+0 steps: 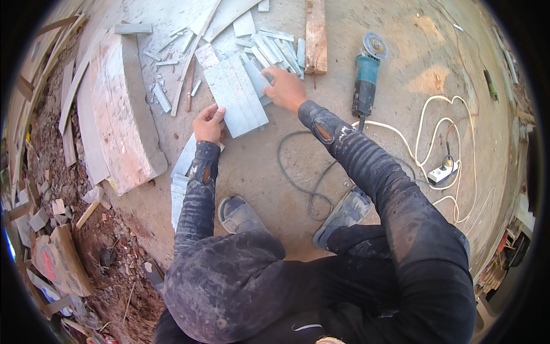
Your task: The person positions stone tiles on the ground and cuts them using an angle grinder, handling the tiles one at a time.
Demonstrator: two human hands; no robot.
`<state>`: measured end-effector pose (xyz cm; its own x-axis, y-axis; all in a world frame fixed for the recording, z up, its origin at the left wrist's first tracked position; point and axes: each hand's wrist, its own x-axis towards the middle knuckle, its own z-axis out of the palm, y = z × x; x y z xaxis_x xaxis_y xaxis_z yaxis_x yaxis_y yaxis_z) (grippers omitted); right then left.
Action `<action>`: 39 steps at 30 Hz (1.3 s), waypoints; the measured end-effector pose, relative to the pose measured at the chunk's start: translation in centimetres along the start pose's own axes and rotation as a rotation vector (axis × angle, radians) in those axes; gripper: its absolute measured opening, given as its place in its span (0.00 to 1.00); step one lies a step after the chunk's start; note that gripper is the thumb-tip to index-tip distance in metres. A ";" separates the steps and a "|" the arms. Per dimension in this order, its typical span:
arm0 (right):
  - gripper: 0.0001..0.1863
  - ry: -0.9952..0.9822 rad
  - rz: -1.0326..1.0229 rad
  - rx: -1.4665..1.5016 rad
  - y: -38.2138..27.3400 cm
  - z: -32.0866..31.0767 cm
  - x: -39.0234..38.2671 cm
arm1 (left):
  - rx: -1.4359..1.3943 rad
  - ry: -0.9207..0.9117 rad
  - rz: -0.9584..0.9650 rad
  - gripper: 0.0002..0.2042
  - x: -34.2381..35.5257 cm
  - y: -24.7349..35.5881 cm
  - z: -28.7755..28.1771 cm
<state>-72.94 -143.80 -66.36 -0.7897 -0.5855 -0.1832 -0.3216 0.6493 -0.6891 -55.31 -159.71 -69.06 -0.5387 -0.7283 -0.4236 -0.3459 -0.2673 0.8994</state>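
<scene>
A pale grey rectangular stone tile [238,100] with thin lines marked along it lies tilted in front of me. My left hand [209,124] pinches its near left edge, thumb on top. Just right of it, my right hand [285,88] has its fingers curled at the edge of a second grey tile piece [256,77], partly covered by the first; its fingertips are partly hidden. Several narrow cut stone strips [275,50] lie beyond my right hand. An angle grinder [366,77] with a teal and black body rests on the ground to the right, disc pointing away.
A wooden beam [315,37] lies beyond the strips. A large pale block [120,109] stands at left, beside rubble [109,246]. More tile pieces [179,192] lie by my left forearm. A white cable [421,129] loops around a power strip [443,172] at right.
</scene>
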 end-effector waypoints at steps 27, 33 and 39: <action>0.12 0.271 -0.016 0.298 0.8 -2.3 0.0 | 0.002 -0.060 -0.095 0.19 -0.4 0.7 -0.6; 0.11 0.536 -0.025 0.237 3.5 -5.6 0.7 | -0.008 -0.080 -0.165 0.20 -0.8 1.1 -0.2; 0.17 -0.082 0.085 0.193 0.9 -1.2 -3.3 | -0.073 -0.085 -0.209 0.17 -1.2 1.2 -0.6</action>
<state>-71.27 -140.77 -65.52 -0.7620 -0.5753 -0.2973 -0.1434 0.5976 -0.7888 -54.63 -159.55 -67.42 -0.5255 -0.5973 -0.6059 -0.4018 -0.4535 0.7955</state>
